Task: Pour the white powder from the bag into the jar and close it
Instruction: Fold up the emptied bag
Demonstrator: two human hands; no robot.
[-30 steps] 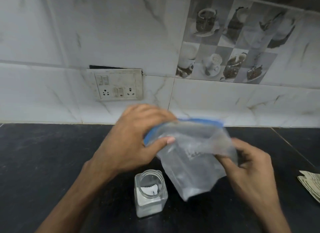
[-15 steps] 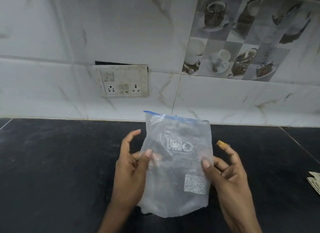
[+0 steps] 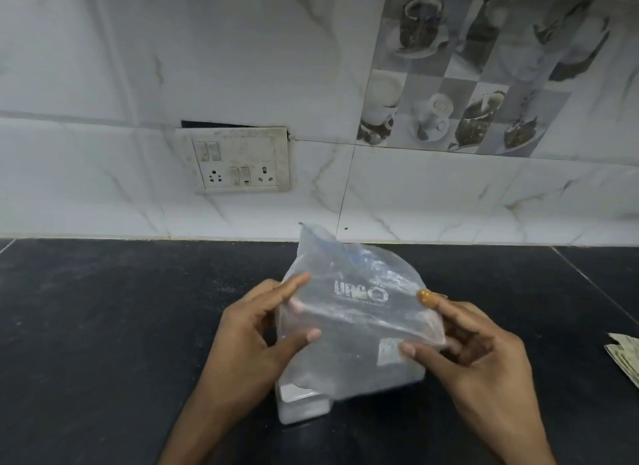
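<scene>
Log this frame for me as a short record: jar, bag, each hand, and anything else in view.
jar: stands on the black countertop, mostly hidden behind the bag; mouth not visible
bag: clear plastic, creased, held up between both hands
left hand: pinches the bag's left edge
right hand: pinches the bag's right edge
other: switch panel on the tiled wall; folded paper at the counter's right edge

The clear plastic bag (image 3: 356,319), blue-edged with white print and a pale label, is held crumpled above the dark surface (image 3: 103,326). At its 6 o'clock a clear jar (image 3: 304,411) stands upright, whitish inside, its top hidden behind the bag.
</scene>
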